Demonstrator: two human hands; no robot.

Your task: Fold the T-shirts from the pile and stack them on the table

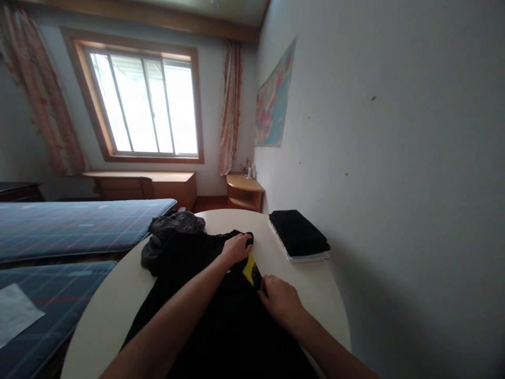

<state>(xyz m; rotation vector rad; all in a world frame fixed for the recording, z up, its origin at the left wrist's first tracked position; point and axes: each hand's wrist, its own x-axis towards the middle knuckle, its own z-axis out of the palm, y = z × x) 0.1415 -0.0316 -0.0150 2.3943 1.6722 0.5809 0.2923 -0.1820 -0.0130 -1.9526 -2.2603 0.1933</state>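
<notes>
A pale wall point(379, 131) fills the side to the right of the fingers. Ahead, well beyond them, a wood-framed window point(153, 105) lets in bright light between two patterned curtains, the left curtain point(43, 95) and the right curtain point(231, 105). Two blue plaid mattresses point(79, 226) lie to the left of the fingers. Under both hands is a round, cream-white desk point(98, 331). Far past it, below the window, stands a long wooden unit point(173, 187), and near the corner a small wooden corner shelf point(244, 182).

The black garment point(229, 326) lies spread on the desk beneath the fingers and runs from them toward the wearer. On the wall ahead and slightly right hangs a colourful map point(276, 100), its lettering too small to read. A crumpled dark grey cloth point(177, 223) sits left of the fingers, touching the garment. To their right, apart from it, folded black cloth point(299, 231) rests on a folded white layer point(307, 259). A white sheet point(18, 310) lies on the nearer mattress, far left.

The left hand point(236, 247) has its fingers clamped on the garment's far edge; the right hand point(282, 300), closer in, has its fingers curled tight on the edge too. Between them shows a yellow patch point(249, 268) with black marks, too blurred to read.
</notes>
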